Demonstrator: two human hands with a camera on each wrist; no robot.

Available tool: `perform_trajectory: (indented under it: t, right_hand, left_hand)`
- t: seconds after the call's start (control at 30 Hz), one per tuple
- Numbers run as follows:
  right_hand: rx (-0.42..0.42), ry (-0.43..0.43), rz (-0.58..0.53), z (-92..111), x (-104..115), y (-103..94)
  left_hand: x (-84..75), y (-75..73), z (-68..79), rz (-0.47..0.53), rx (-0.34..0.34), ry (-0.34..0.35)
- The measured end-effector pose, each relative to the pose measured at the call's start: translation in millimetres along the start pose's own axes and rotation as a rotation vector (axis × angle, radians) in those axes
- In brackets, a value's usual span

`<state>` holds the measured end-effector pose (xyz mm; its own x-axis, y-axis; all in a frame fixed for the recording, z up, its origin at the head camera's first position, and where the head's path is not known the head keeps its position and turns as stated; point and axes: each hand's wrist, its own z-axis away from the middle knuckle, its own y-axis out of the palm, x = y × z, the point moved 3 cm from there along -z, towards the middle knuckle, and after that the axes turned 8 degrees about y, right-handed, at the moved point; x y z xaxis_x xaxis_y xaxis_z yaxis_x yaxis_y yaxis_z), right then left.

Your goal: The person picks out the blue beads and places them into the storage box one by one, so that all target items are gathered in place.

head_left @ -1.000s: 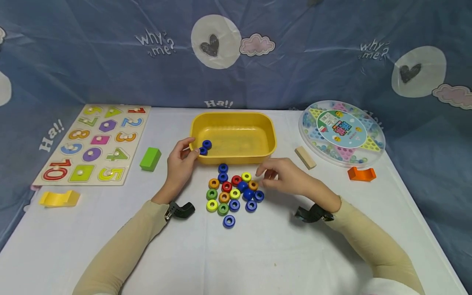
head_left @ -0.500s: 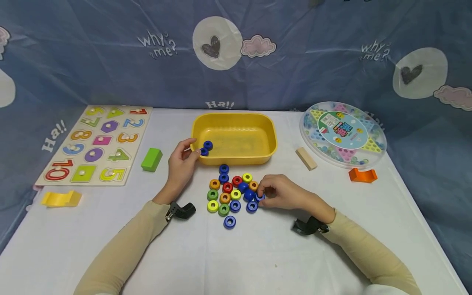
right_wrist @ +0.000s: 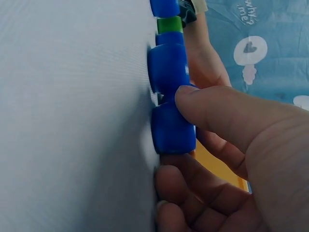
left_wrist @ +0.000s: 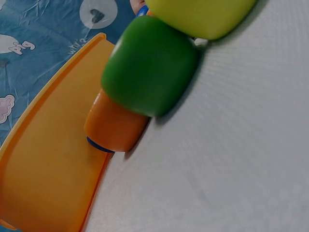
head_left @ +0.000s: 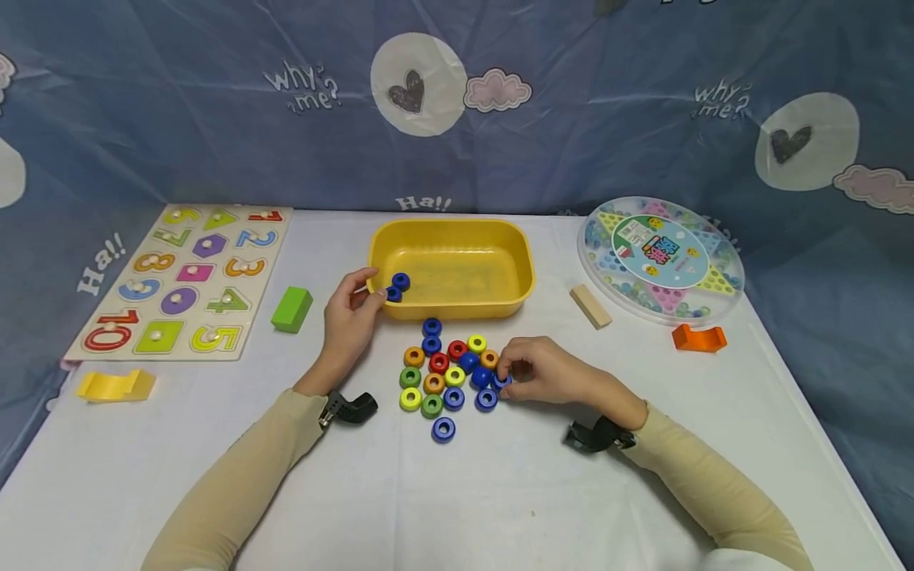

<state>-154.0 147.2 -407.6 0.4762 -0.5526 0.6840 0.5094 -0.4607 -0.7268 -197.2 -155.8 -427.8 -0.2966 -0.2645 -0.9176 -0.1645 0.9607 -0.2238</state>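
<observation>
My left hand (head_left: 350, 313) grips the left front corner of a yellow plastic tray (head_left: 457, 309), fingers and thumb at its rim. Two blue ring beads (head_left: 401, 281) lie inside, near that hand. In front of the tray is a loose cluster of blue, red, orange, green and yellow ring beads. At the cluster's right edge, my right hand (head_left: 546, 371) pinches a blue ring bead (right_wrist: 174, 128) between thumb and fingers, and the bead is still at table level. The left wrist view shows a green bead (left_wrist: 149, 67) and an orange bead (left_wrist: 116, 123) close up, but no left hand.
Left of the tray lie a green block (head_left: 292, 309), a number puzzle board (head_left: 253, 218) and a yellow arched block (head_left: 116, 386). To the right are a wooden block (head_left: 590, 306), a round marble game (head_left: 660, 258) and an orange arched block (head_left: 700, 339).
My right hand has come down from beside the yellow and orange beads to the blue bead at the cluster's right edge and taken hold of it. The left hand stays on the tray.
</observation>
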Motion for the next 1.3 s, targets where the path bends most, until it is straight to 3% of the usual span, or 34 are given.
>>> perform_trajectory:
  t: [0.2,0.4,0.6,0.67,0.77,1.0,1.3]
  right_hand:
    - [0.012,0.002,-0.016,0,3,-13.1]
    - [-0.082,-0.054,0.007,-12,18,-46.2]
    - [-0.148,-0.05,0.035,-52,35,-73.7]
    - [-0.155,-0.023,0.042,-72,38,-76.2]
    - [-0.161,0.041,0.064,-102,38,-74.4]
    - [-0.078,0.22,0.088,-158,27,-53.1]
    - [-0.003,0.227,0.096,-190,29,-27.3]
  left_hand:
    - [-0.7,0.5,0.6,0.007,0.004,0.001]
    - [-8.8,-0.7,1.6,0.007,0.008,-0.023]
    - [-36.3,-2.4,6.3,-0.014,0.022,-0.024]
    - [-37.4,-2.9,6.5,-0.016,0.022,-0.026]
    - [-33.8,-2.9,6.0,-0.021,0.019,-0.018]
    - [-2.9,-0.7,0.3,0.01,0.006,-0.022]
    - [-0.3,-1.0,0.3,0.009,0.001,-0.01]
